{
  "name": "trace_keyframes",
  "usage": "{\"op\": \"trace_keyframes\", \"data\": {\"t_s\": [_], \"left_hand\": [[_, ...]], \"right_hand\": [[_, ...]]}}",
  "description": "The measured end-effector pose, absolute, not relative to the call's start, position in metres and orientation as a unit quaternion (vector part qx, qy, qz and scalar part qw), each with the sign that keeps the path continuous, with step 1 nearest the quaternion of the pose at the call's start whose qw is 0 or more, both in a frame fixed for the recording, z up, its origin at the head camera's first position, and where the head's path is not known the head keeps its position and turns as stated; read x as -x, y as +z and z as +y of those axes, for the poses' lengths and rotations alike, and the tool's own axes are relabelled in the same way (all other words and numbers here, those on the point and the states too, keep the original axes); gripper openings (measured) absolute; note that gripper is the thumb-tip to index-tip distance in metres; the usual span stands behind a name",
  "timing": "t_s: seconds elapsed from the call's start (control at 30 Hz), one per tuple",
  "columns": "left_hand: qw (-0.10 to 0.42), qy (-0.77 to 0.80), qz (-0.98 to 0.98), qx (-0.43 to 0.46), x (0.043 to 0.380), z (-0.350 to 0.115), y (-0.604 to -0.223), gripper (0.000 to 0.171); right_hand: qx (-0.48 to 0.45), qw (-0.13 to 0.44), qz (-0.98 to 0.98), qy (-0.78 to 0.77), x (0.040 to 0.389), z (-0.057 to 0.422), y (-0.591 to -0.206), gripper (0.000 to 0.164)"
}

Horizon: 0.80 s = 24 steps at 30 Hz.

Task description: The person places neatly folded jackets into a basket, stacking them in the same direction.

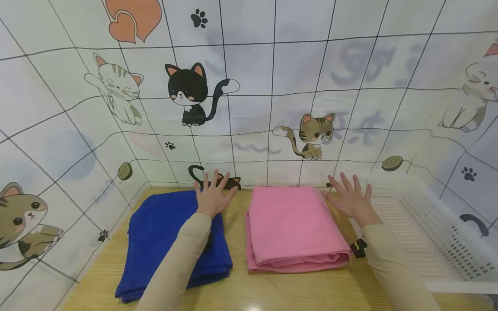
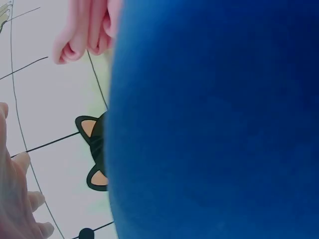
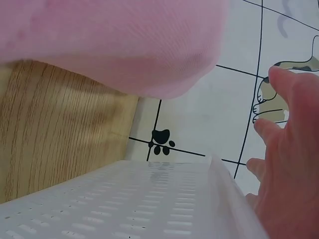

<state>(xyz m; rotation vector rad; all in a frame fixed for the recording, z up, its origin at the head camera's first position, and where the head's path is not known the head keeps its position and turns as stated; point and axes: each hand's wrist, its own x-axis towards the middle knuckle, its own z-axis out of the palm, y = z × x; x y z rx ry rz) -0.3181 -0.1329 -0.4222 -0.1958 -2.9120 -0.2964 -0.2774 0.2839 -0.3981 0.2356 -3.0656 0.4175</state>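
Observation:
My left hand (image 1: 211,198), fingers spread, hovers by the upper right edge of a folded blue cloth (image 1: 155,233). The forearm crosses over that cloth, which fills most of the left wrist view. A folded pink cloth (image 1: 292,224) lies to its right, its layered folds facing me. Between the pink cloth and a white perforated basket (image 1: 412,233) my right hand (image 1: 353,203) is spread as well, with nothing in its fingers. In the right wrist view the pink cloth (image 3: 124,45) is above and the basket (image 3: 149,199) below, the hand at the right.
Both cloths lie on a wooden table (image 1: 249,293). A wall covering (image 1: 253,108) with printed cats and grid lines rises behind and at both sides. The basket takes up the table's right side. A small black object (image 1: 359,248) shows at my right wrist.

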Motion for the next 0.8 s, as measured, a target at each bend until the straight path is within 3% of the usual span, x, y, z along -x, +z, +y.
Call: {"op": "trace_keyframes", "data": {"t_s": [0.4,0.8], "left_hand": [[0.102,-0.105,-0.986,0.079,0.313,-0.121,-0.408,0.071],[0.042,-0.164,-0.979,0.112,0.301,-0.093,-0.427,0.069]], "right_hand": [[-0.076,0.025,-0.990,0.113,0.266,0.283,-0.390,0.077],[-0.156,0.047,-0.979,0.126,0.268,0.274,-0.399,0.058]]}}
